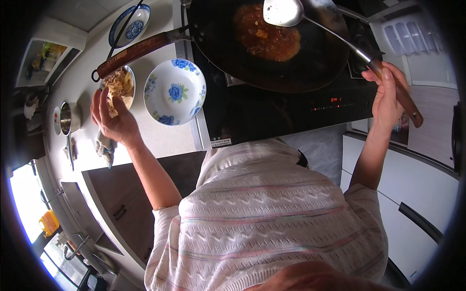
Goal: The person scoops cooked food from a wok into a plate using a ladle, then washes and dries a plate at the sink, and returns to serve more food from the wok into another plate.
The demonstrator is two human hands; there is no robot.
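My right hand is closed around the wooden handle of a metal spatula, whose blade is over a dark wok. Red, oily sauce with small bits bubbles or lies in the wok's middle. My left hand is at the near side of a bowl of pale, sliced food, fingers curved over its edge; whether it grips the bowl is unclear. The wok's wooden handle extends over that bowl's far part. Beside it sits a white bowl with blue flowers, nothing in it.
A blue-patterned bowl with dark chopsticks or a thin rod across it stands at the counter's back. A small saucepan and a cloth lie on the left. The black cooktop has lit red indicators.
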